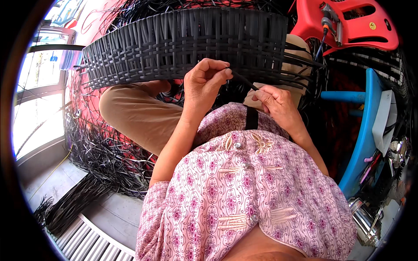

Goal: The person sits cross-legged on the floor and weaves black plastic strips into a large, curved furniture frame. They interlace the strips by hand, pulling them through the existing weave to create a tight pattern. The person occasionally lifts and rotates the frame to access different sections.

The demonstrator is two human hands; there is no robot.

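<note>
A black flat strip (244, 81) stretches between my two hands above my lap. My left hand (203, 82) pinches its upper end between thumb and fingertips. Lower and to the right, my right hand (277, 103) is closed on the other end of the strip. Just beyond my hands, a long curved panel of black woven strips (183, 43) lies across my legs. Its upper part shows upright strips side by side, and its lower part is a tighter weave. Loose strip ends stick out at its right and left sides.
Loose black strips (104, 143) cover the red floor sheet at left, beside a bundle (78, 202). A red plastic stool (365, 26) with a power tool (328, 21) stands at far right. Nearer are a blue plastic stool (363, 130) and a metal pot (365, 219).
</note>
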